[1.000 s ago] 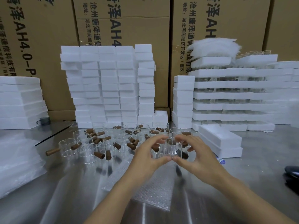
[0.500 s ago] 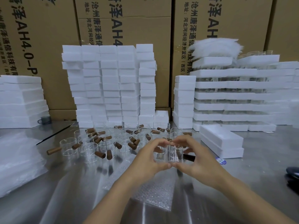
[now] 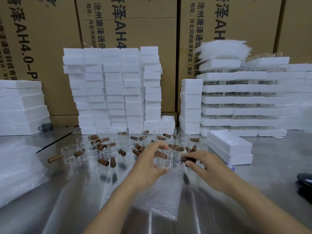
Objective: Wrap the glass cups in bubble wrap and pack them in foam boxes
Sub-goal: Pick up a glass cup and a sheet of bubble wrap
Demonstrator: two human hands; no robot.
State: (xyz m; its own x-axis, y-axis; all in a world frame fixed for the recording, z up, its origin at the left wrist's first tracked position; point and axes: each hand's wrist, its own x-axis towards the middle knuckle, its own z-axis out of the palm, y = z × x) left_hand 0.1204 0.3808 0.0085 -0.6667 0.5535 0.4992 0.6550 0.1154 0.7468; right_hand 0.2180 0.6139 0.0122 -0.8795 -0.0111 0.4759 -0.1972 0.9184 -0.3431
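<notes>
both hands are in front of the person, over the far edge of the wrap point(image 3: 160, 200), with a cup point(image 3: 173, 159) between them. the left hand point(image 3: 150, 163) is curled in a c round the clear glass, fingers over the top and thumb underneath. the right hand point(image 3: 208, 167) pinches the brown handle point(image 3: 188, 160) with its fingertips. blur and clear glass make it hard to say whether that's one cup or two, or whether it's lifted off the table point(image 3: 67, 191). the wrap lies flat just below. the other cups point(image 3: 108, 149) stand unwrapped behind, and a foam box point(image 3: 229, 147) sits near on the right.

i'd say wrapping is only starting: a cup is chosen but not yet on the wrap. next it needs laying on the sheet near one edge, then rolling so the wrap covers both glass and handle, with a gentle grip since glass slips.
</notes>
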